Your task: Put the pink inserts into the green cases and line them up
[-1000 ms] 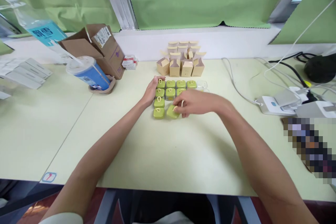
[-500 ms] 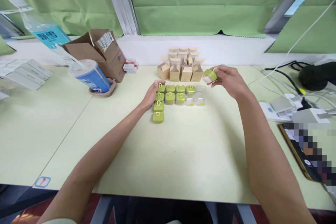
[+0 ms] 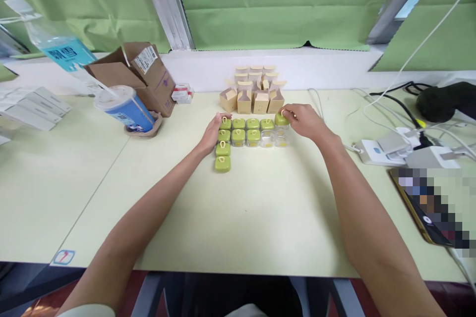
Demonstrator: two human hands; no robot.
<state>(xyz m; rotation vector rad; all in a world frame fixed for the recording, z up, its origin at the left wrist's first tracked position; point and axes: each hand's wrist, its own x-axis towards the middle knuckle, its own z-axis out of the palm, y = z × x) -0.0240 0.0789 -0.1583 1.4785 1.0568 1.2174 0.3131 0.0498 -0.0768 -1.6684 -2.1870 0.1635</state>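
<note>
My right hand [image 3: 304, 120] pinches the yellow loop of a green lid [image 3: 281, 120]. That lid sits at or just above a clear cup at the back right end of the rows; whether it is fully seated I cannot tell. Two uncovered clear cups [image 3: 267, 138] stand in the front row, at its right end. Green-lidded containers [image 3: 238, 137] fill the rest of both rows. Two loose green lids [image 3: 222, 164] lie in front at the left. With fingers stretched out, my left hand [image 3: 211, 134] rests against the left side of the rows.
Small open cardboard boxes [image 3: 244, 103] stand grouped behind the rows. At the left are a blue drink cup [image 3: 124, 109], a brown carton [image 3: 158, 79] and a tilted bottle [image 3: 61, 47]. A power strip [image 3: 379, 152], cables and a phone [image 3: 420, 208] lie at the right.
My right hand has moved left and slightly down, bringing the green lid over the back right cup. My left hand stays by the rows. The view has shifted slightly.
</note>
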